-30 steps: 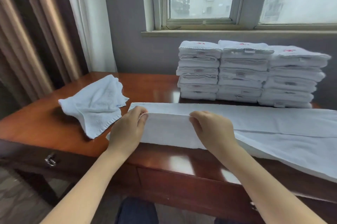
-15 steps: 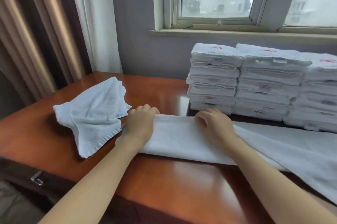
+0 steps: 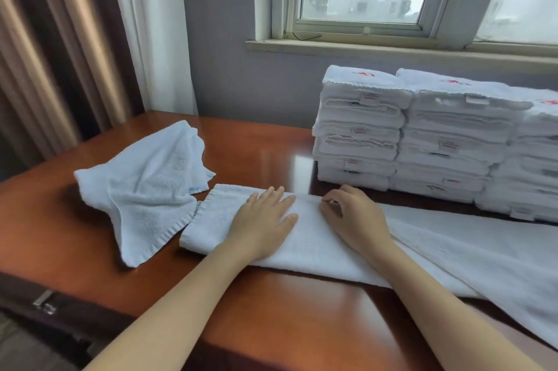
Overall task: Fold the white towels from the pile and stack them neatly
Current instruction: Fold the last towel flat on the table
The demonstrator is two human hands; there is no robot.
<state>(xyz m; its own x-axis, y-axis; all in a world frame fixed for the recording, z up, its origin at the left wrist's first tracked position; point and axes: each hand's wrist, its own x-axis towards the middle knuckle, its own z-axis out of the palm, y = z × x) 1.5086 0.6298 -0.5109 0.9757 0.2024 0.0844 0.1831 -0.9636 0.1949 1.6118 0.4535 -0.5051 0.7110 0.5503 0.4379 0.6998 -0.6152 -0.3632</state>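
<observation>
1. The long towel (image 3: 329,250) lies folded lengthwise across the table (image 3: 287,325), its left end just beside a crumpled small towel (image 3: 145,189).
2. The left hand (image 3: 262,225) presses flat on it, fingers straight.
3. The right hand (image 3: 354,219) rests on it with its fingers curled at the far edge. I cannot tell whether it pinches the cloth.
4. Stacks of folded towels (image 3: 359,129) stand behind, below the window.

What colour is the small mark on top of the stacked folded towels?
The mark is red, on white stacked towels; the head view shows it.
</observation>
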